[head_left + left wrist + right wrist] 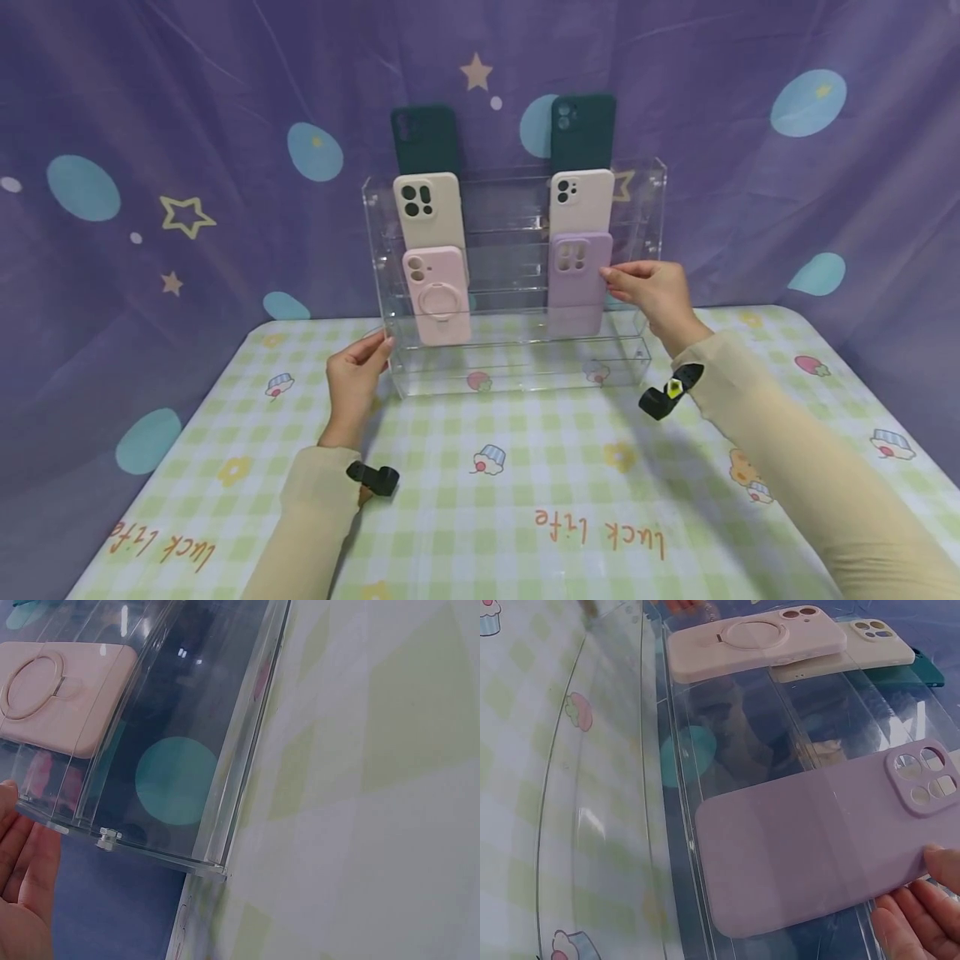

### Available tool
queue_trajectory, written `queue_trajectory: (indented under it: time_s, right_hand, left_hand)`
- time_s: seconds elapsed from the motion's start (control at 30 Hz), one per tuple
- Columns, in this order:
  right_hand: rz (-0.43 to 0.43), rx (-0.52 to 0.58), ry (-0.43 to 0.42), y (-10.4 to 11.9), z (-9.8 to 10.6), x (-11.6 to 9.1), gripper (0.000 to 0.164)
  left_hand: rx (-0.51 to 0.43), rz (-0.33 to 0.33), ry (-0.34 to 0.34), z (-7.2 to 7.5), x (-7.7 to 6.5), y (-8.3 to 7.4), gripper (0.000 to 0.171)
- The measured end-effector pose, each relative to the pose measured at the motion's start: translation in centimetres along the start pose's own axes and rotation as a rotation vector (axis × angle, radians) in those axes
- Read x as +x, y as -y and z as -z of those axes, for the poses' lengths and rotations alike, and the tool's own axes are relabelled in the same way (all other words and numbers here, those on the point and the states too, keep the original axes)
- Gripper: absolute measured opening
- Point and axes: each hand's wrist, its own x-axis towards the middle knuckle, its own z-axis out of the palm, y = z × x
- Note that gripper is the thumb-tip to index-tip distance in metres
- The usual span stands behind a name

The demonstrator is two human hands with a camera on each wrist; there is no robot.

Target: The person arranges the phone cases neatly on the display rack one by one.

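Observation:
A lavender phone case [583, 287] stands in the right front of a clear acrylic display stand [517, 383]. My right hand [654, 293] pinches its right edge between thumb and fingers; the right wrist view shows the case's lower end behind the stand's front strip. With my left hand [354, 379] I hold the stand's left side panel, thumb in front and fingers behind. A pink phone case [450, 329] with a ring sits front left. Behind it rises a cream phone case [435, 229], and behind the lavender one a white phone case [588, 208].
Dark green phone cases fill the back row, one at left [427, 142] and one at right [588, 142]. Under the stand lies a green checked tablecloth [465, 508]. A purple patterned curtain [225, 100] hangs close behind the stand.

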Motion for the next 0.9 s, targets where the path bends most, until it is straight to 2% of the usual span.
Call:
queue_trajectory:
  time_s: [0.3, 0.57, 0.67, 0.73, 0.8, 0.9]
  right_hand:
    - [-0.019, -0.006, 0.022, 0.1, 0.2, -0.4, 0.045]
    - [-0.010, -0.005, 0.049, 0.1, 0.5, -0.7, 0.046]
    - [-0.012, -0.069, 0.069, 0.1, 1.2, -1.0, 0.051]
    - [0.009, -0.105, 0.081, -0.1, 1.8, -1.3, 0.053]
    - [0.046, -0.186, 0.086, -0.6, 2.6, -1.8, 0.053]
    - [0.150, -0.366, 0.080, -1.7, 4.1, -2.5, 0.051]
  left_hand:
    - [0.004, -0.003, 0.010, -0.1, -0.1, 0.1, 0.027]
    - [0.036, -0.038, -0.034, 0.4, 1.0, 2.9, 0.029]
    - [0.036, -0.049, -0.034, 0.5, 1.2, 3.2, 0.029]
    - [0.026, -0.032, -0.020, 0.6, 1.3, 3.2, 0.031]
    - [0.022, 0.015, 0.006, 0.8, 1.4, 3.2, 0.033]
    - [0.035, 0.094, 0.077, 1.3, 1.6, 2.8, 0.037]
